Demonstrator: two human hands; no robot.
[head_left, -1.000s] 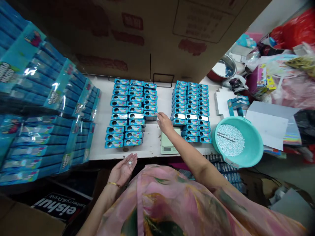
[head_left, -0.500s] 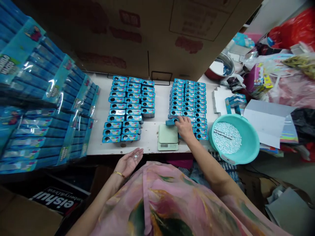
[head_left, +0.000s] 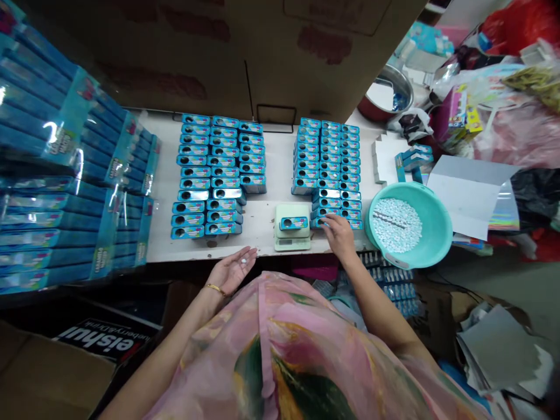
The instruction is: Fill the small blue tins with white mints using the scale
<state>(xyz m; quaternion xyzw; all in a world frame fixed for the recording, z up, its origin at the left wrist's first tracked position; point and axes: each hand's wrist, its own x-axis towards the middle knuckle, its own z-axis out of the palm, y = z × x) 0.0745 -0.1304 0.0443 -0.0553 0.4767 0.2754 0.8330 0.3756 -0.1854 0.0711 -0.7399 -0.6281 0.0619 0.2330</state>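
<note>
My left hand (head_left: 231, 269) is palm up by the table's front edge, its fingers loosely cupped. A small white tablet (head_left: 244, 261) rests in that palm. A small blue box (head_left: 294, 223) with a round dark hole lies on the pale green kitchen scale (head_left: 292, 241). Right of the scale, my right hand (head_left: 339, 234) is at the front of the right group of boxes, fingers closed at the end of a blue box (head_left: 319, 222). More such boxes (head_left: 329, 174) stand in rows behind it, and another group (head_left: 193, 208) is on the left.
A turquoise basin (head_left: 438, 233) of white tablets with a dark patterned strip stands at the right. Large cardboard (head_left: 262, 52) rises behind the white table (head_left: 280, 153). Wrapped blue packs (head_left: 79, 233) are stacked at the left. Papers (head_left: 466, 189) and bags fill the far right.
A blue box has gone from my right hand onto the scale. My right hand has shifted right to the front boxes. My left hand still holds the tablet; the camera view has shifted.
</note>
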